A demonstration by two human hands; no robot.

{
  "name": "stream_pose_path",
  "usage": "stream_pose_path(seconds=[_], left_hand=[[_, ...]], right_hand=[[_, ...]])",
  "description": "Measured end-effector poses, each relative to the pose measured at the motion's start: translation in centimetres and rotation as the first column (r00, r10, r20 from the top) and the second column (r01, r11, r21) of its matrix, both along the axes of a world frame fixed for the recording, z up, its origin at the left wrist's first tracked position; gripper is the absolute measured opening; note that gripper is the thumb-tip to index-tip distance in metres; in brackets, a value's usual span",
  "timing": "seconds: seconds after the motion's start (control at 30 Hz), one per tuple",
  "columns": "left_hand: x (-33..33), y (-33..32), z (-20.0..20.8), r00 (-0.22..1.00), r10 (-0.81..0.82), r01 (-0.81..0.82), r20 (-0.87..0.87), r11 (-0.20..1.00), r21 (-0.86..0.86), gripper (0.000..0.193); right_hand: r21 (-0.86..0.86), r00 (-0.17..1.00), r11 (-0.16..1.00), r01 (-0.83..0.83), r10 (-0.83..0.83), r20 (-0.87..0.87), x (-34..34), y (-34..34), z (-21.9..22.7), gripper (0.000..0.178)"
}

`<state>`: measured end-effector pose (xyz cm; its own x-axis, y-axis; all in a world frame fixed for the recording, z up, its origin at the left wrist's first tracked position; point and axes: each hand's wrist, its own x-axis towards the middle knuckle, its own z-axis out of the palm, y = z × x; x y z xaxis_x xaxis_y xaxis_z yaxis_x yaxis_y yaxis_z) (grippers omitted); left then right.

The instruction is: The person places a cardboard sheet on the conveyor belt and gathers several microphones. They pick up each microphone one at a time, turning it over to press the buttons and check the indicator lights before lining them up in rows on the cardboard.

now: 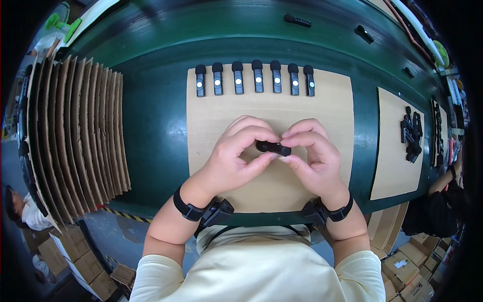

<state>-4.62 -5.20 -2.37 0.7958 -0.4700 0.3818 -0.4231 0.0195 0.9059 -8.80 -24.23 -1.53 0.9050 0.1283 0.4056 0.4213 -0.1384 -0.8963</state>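
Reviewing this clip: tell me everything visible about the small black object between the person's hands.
The small, elongated black device looks like smooth plastic, with a rounded, darker left end. It lies roughly crosswise, its right end slightly lower in the picture, above the flat brown cardboard sheet. Fingertips of the left hand and right hand pinch it, partly covering it. No lit spot shows; finer details are too small to tell.

I'm getting bright, fairly even light, seemingly from overhead, on the bench, with pale glare at nine and three o'clock, a sheen toward eleven, and soft shadows on the cardboard sheet around the hands. My view is crisp at the centre, but the fisheye bows straight edges, the cartons near four o'clock turn soft and dimmer, and the corners sink to black.
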Motion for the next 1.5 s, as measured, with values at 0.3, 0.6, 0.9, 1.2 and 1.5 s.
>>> stream_pose_path(seconds=[0.3, 0.6, 0.9, 1.2, 1.5], left_hand=[[-0.1, 0.0, 0.0, 0.999, 0.002, -0.003, 0.032, 0.999, 0.042, 0.035], [-0.1, 0.1, 0.0, 0.993, -0.017, -0.001, 0.113, 0.988, 0.154, 0.038], [0.2, -0.2, -0.9, 1.000, -0.024, 0.024, -0.004, 0.970, 0.243, 0.032], [0.4, 0.0, -0.8, 0.996, -0.089, 0.074, 0.028, 0.937, 0.342, 0.026], [0.2, 0.0, -1.0, 0.996, -0.081, 0.088, -0.036, 0.945, 0.316, 0.024]], right_hand=[[0.012, 0.998, 0.999, -0.046, 0.046, -0.043, 0.0, -0.1, 0.2, 0.022], [0.297, 0.743, 0.954, 0.029, 0.178, -0.645, 0.9, 0.0, 0.5, 0.019], [-0.309, 0.906, 0.943, 0.120, -0.231, -0.353, 2.1, -3.8, 3.0, 0.020], [-0.590, 0.884, 0.804, 0.080, -0.331, -0.331, 8.3, -10.6, 2.1, 0.017], [-0.613, 0.860, 0.789, 0.045, -0.343, -0.378, 11.6, -10.6, 1.9, 0.017]])
